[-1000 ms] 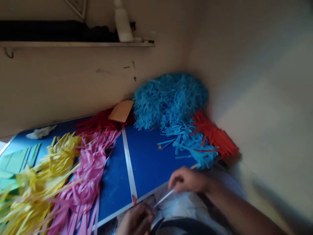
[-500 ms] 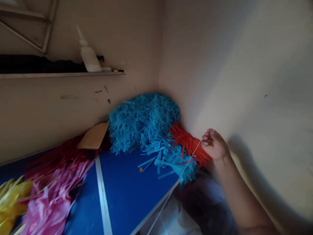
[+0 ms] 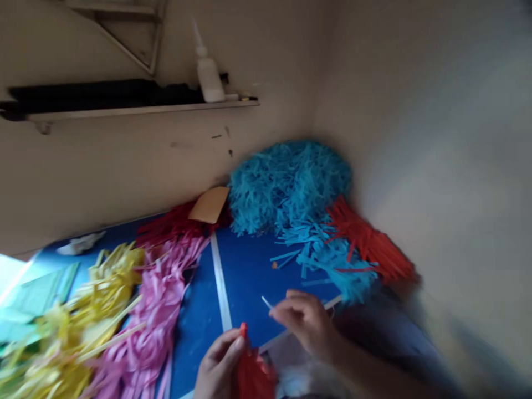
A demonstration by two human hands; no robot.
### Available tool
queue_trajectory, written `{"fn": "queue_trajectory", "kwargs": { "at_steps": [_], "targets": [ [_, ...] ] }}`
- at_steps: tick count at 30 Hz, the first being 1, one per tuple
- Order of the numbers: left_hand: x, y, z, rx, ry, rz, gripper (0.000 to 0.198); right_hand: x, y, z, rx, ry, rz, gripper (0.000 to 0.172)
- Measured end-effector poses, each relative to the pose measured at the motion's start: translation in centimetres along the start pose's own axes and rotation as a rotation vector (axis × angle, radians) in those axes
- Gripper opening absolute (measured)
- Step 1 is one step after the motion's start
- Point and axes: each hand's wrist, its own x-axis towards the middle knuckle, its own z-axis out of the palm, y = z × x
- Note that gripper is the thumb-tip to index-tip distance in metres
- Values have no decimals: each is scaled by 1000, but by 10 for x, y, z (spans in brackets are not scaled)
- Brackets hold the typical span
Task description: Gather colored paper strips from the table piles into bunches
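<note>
My left hand [image 3: 216, 363], low in the middle, pinches the folded top of a bunch of red paper strips [image 3: 254, 377] that hangs down out of the picture. Up and to the right of it, my right hand [image 3: 307, 322] is closed, thumb against fingers, on a thin pale needle [image 3: 266, 302] whose end sticks out to the left. The needle is apart from the red strips. A bit of white thread shows beside the right hand, its run mostly hidden.
On the blue table [image 3: 245, 277] lie blue fringe [image 3: 286, 185], orange-red strips [image 3: 374, 249], pink strips [image 3: 158, 299], yellow strips [image 3: 112, 282] and a brown card [image 3: 210, 205]. A shelf [image 3: 145, 108] above holds a white bottle [image 3: 210, 77]. Walls meet behind the blue fringe.
My right hand has come down and left from beside the wall, where it drew a long thread taut. My left hand with the red strips has come into view. The view has shifted left.
</note>
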Motion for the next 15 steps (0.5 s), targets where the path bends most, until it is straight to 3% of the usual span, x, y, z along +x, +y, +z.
{"fn": "queue_trajectory", "kwargs": {
  "at_steps": [2,4,10,15],
  "targets": [
    [-2,2,11,-172,-16,-40,41,-10,0,29,-75,-27,-53,36],
    [1,2,17,-245,-57,-53,39,-14,0,40,-118,-43,-93,37],
    [5,-2,11,-307,-150,-72,33,-7,-4,37,-133,-158,-100,33],
    [3,-2,13,-242,-106,-61,40,-6,-1,41,-124,-166,-17,28]
  ]
}}
